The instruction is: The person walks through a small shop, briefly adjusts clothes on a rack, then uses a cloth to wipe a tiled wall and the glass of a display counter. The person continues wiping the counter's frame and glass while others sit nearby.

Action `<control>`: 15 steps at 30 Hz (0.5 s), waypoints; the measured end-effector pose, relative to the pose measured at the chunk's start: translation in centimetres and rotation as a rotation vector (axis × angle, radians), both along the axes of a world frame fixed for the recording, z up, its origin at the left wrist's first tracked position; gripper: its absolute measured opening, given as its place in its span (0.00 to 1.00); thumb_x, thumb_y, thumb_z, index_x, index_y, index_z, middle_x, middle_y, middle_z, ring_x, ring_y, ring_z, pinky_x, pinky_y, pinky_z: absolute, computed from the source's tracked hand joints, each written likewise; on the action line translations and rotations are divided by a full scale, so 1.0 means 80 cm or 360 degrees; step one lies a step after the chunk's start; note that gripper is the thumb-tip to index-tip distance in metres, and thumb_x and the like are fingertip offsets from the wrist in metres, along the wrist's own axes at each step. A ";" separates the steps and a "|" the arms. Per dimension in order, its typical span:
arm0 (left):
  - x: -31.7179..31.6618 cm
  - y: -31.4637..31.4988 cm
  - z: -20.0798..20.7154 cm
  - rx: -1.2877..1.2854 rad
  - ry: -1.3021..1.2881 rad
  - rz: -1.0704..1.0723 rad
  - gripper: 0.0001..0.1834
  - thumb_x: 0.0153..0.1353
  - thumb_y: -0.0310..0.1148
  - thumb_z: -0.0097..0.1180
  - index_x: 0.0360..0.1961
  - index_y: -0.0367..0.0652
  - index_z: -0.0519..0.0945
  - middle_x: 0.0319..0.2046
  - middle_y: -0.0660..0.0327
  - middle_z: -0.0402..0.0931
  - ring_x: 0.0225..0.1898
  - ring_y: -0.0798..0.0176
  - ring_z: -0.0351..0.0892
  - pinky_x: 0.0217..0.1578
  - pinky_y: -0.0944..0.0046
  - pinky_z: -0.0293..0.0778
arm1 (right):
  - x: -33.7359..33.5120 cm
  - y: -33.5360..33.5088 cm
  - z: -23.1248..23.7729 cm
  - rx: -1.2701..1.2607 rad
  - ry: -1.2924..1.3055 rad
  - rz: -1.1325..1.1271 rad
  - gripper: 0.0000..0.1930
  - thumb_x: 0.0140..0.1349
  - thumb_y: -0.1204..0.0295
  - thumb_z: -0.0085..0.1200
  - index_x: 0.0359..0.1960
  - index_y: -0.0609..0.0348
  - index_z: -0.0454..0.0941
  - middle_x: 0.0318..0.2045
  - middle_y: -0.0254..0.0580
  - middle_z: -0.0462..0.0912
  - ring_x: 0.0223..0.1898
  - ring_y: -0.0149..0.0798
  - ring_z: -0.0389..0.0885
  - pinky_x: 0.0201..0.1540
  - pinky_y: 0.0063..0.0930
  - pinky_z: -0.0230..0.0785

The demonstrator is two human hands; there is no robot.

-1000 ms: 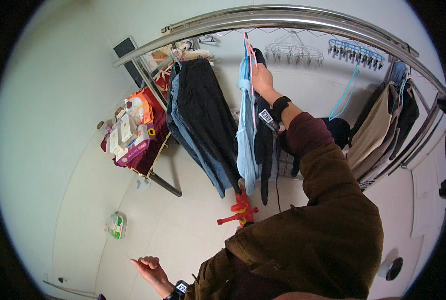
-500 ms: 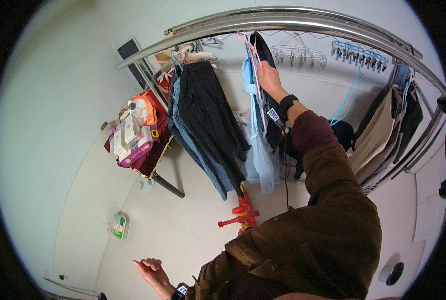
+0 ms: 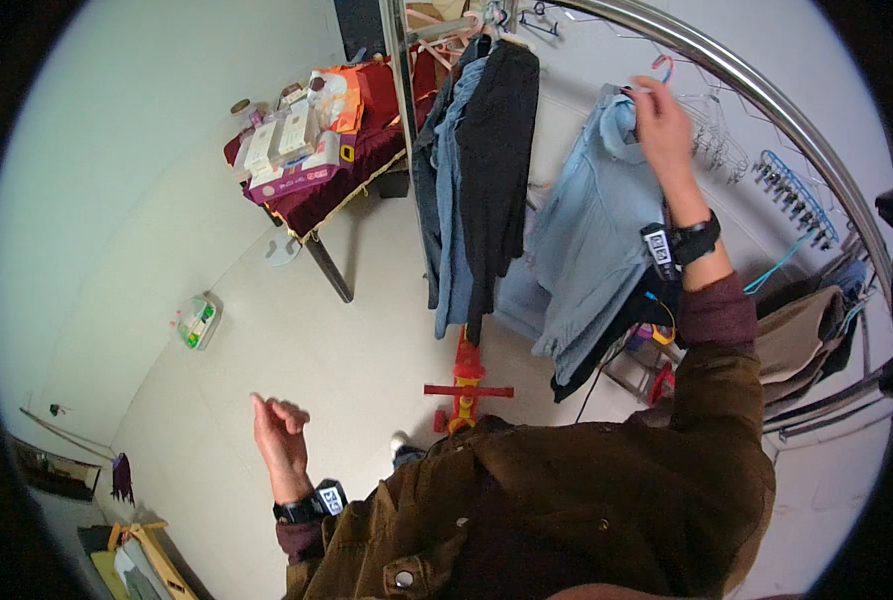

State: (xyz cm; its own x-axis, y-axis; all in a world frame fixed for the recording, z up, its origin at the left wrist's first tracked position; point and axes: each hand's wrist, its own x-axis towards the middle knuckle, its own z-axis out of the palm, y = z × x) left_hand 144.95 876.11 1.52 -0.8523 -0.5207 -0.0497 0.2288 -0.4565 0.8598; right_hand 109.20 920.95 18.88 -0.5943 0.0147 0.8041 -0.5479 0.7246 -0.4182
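A light blue shirt (image 3: 602, 215) hangs at the right centre from a hanger with a pinkish-red hook (image 3: 664, 66) under the metal rail. Beside its collar is my right hand (image 3: 664, 130), slightly blurred, with fingers loosely apart just below the hook; I see nothing gripped in them. Behind the shirt's lower part, a dark garment (image 3: 592, 365) shows. My left hand (image 3: 282, 435) is held out over the floor at the lower left, empty, its index finger stretched and the others loosely bent.
Dark trousers (image 3: 502, 170) and blue jeans (image 3: 454, 220) hang left of the shirt. A table with a dark red cloth (image 3: 382, 180) bears boxes and bags. A red and yellow ride-on toy (image 3: 467, 385) stands below. A blue clip hanger (image 3: 797, 195) hangs at right.
The view has turned, and the light blue shirt now shows its broad side instead of its edge. My right hand has loosened from the pink hanger. My left hand remains raised and empty.
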 end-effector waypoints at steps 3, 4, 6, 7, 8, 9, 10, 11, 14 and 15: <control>-0.048 -0.039 0.018 -0.0004 0.0038 -0.0125 0.26 0.68 0.52 0.34 0.17 0.48 0.65 0.10 0.68 0.55 0.15 0.69 0.51 0.25 0.66 0.57 | -0.018 -0.121 0.011 0.0583 -0.0496 0.0089 0.22 0.59 0.51 0.47 0.43 0.55 0.78 0.33 0.49 0.82 0.38 0.50 0.80 0.41 0.43 0.70; -0.064 -0.056 0.022 -0.0013 -0.0005 -0.0201 0.27 0.69 0.52 0.33 0.16 0.48 0.65 0.10 0.67 0.57 0.16 0.69 0.55 0.25 0.66 0.60 | -0.033 -0.160 0.006 0.0665 -0.0595 -0.0059 0.25 0.57 0.49 0.48 0.44 0.56 0.77 0.36 0.50 0.81 0.40 0.50 0.79 0.43 0.42 0.70; -0.091 -0.095 0.036 -0.0074 0.0020 -0.0306 0.30 0.69 0.52 0.32 0.14 0.46 0.65 0.10 0.65 0.60 0.17 0.67 0.61 0.26 0.65 0.65 | -0.065 -0.219 0.003 0.0659 -0.0657 -0.0202 0.30 0.54 0.47 0.50 0.48 0.60 0.75 0.41 0.52 0.80 0.44 0.51 0.78 0.46 0.40 0.69; -0.102 -0.118 0.042 -0.0073 0.0023 -0.0361 0.30 0.69 0.52 0.32 0.13 0.45 0.65 0.09 0.65 0.60 0.17 0.67 0.61 0.26 0.65 0.65 | -0.082 -0.241 -0.001 0.0578 -0.0680 -0.0244 0.31 0.53 0.47 0.51 0.49 0.62 0.74 0.42 0.54 0.79 0.45 0.52 0.77 0.48 0.40 0.69; -0.111 -0.144 0.038 -0.0084 -0.0006 -0.0381 0.30 0.69 0.52 0.32 0.13 0.45 0.65 0.09 0.65 0.60 0.16 0.67 0.61 0.25 0.65 0.65 | -0.098 -0.257 -0.013 0.0508 -0.0767 -0.0314 0.33 0.52 0.47 0.52 0.51 0.64 0.73 0.44 0.55 0.78 0.46 0.52 0.77 0.49 0.39 0.68; -0.120 -0.166 0.038 -0.0073 -0.0006 -0.0393 0.30 0.69 0.52 0.32 0.13 0.45 0.65 0.09 0.65 0.60 0.16 0.67 0.60 0.25 0.66 0.65 | -0.113 -0.266 -0.017 0.0422 -0.0778 -0.0256 0.35 0.51 0.47 0.53 0.52 0.65 0.71 0.45 0.57 0.78 0.47 0.52 0.76 0.50 0.39 0.68; -0.128 -0.189 0.037 -0.0091 -0.0042 -0.0410 0.30 0.69 0.51 0.32 0.13 0.45 0.65 0.09 0.65 0.59 0.16 0.67 0.60 0.25 0.66 0.65 | -0.123 -0.270 -0.025 0.0353 -0.0849 -0.0227 0.36 0.50 0.48 0.54 0.53 0.66 0.70 0.46 0.58 0.77 0.48 0.53 0.76 0.51 0.38 0.68; -0.134 -0.208 0.035 -0.0109 -0.0073 -0.0420 0.30 0.69 0.51 0.33 0.13 0.46 0.65 0.09 0.65 0.59 0.15 0.68 0.60 0.25 0.66 0.65 | -0.129 -0.272 -0.030 0.0227 -0.0881 -0.0237 0.37 0.49 0.49 0.54 0.55 0.67 0.68 0.48 0.59 0.76 0.49 0.53 0.75 0.52 0.38 0.67; -0.151 -0.243 0.020 -0.0087 -0.0128 -0.0484 0.29 0.69 0.50 0.33 0.13 0.46 0.64 0.09 0.65 0.58 0.15 0.68 0.59 0.25 0.66 0.65 | -0.126 -0.260 -0.042 0.0526 -0.0769 -0.0536 0.29 0.49 0.59 0.54 0.50 0.66 0.70 0.42 0.60 0.78 0.46 0.55 0.76 0.49 0.42 0.69; -0.159 -0.254 0.024 -0.0081 -0.0109 -0.0508 0.29 0.69 0.50 0.33 0.13 0.46 0.64 0.09 0.65 0.58 0.15 0.69 0.59 0.25 0.67 0.65 | -0.121 -0.253 -0.038 0.0610 -0.0698 -0.0645 0.27 0.49 0.61 0.53 0.49 0.65 0.70 0.41 0.60 0.78 0.45 0.56 0.77 0.48 0.43 0.69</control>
State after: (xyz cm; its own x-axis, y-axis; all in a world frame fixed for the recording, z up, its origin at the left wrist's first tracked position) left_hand 132.27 855.81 3.45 -0.9684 -0.2311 -0.0932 0.0221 -0.4521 0.8917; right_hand 99.53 900.73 15.85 -0.8721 0.0669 0.4847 -0.0436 0.9760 -0.2132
